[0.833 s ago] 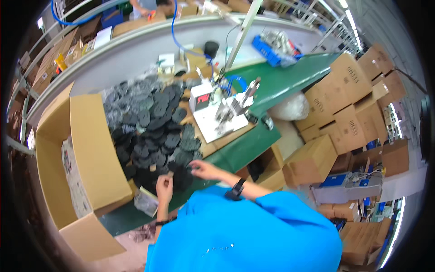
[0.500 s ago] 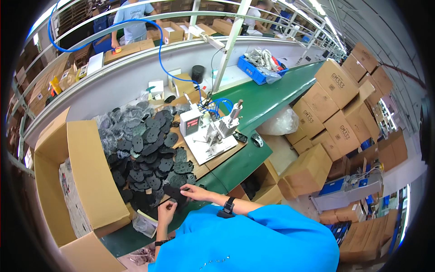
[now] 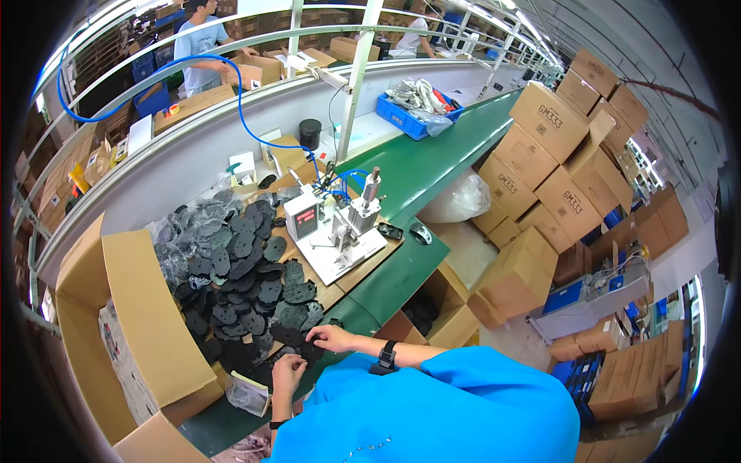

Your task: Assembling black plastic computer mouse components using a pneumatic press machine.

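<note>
My right hand [image 3: 332,339] is closed, its thumb and fingertips at the edge of a flat black plastic plate [image 3: 312,352] just in front of me. My left hand [image 3: 288,372] sits lower and to the left, its fingertips pinched together; whatever they hold is too small to make out. Ahead of both hands lies a large heap of similar black plates [image 3: 245,266] with holes, some in clear plastic bags [image 3: 174,235]. A small bench press [image 3: 359,220] on a white base stands beyond my right hand, next to a control box [image 3: 302,215] with a red display.
An open cardboard box [image 3: 158,316] stands left of the heap. A small open container [image 3: 248,392] with clear plastic is near my left wrist. A blue crate [image 3: 409,121] sits farther along the green bench [image 3: 455,166]. Stacked cartons [image 3: 540,147] rise at the right; a person [image 3: 202,50] works beyond the rail.
My head view has shifted, so the bench appears farther left and higher. My hands stay close together at the heap's near edge; the left has drawn slightly down from the plate.
</note>
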Motion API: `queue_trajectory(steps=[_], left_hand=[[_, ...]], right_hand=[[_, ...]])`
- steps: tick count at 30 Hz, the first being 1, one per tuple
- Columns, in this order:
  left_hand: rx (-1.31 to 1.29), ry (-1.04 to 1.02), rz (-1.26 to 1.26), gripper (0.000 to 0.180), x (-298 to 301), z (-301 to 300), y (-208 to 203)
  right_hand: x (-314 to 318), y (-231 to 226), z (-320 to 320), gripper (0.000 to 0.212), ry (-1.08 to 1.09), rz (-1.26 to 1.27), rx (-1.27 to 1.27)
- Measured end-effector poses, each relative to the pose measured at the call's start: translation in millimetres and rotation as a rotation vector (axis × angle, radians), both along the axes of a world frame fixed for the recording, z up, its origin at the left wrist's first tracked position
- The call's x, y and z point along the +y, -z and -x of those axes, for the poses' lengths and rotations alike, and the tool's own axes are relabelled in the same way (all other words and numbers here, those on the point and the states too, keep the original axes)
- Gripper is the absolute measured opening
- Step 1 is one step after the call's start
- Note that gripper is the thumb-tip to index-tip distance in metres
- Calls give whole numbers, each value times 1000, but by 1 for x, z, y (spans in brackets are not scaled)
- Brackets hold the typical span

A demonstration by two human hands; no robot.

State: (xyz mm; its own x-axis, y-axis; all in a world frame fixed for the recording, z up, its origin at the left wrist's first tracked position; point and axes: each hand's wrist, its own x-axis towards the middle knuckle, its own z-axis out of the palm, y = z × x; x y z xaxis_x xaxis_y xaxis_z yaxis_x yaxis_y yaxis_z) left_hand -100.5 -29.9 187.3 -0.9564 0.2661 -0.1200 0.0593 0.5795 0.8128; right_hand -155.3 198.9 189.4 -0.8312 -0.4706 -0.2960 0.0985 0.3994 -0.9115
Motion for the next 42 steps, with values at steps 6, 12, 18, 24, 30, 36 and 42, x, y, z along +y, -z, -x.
queue_trajectory(steps=[6, 12, 18, 24, 30, 36, 42], left_hand=[[30, 5, 76, 15, -1, -8, -3], [325, 76, 55, 16, 0, -8, 11], [97, 10, 21, 20, 0, -13, 8], [-2, -190, -128, 21, -6, -25, 20], [-19, -433, -180, 23, -27, -30, 18], [-49, -602, -220, 22, -46, -49, 15], [-105, -673, -282, 24, -47, -63, 3]], right_hand=[[0, -13, -7, 24, 28, 15, -90], [0, 15, -5, 22, -46, 190, 342], [9, 10, 8, 33, 8, 256, -333], [-5, 19, 12, 39, -5, 223, -348], [3, 37, 35, 47, 157, 187, -320], [9, 45, 74, 52, 300, 203, -418], [-7, 63, 127, 66, 413, 413, -514]])
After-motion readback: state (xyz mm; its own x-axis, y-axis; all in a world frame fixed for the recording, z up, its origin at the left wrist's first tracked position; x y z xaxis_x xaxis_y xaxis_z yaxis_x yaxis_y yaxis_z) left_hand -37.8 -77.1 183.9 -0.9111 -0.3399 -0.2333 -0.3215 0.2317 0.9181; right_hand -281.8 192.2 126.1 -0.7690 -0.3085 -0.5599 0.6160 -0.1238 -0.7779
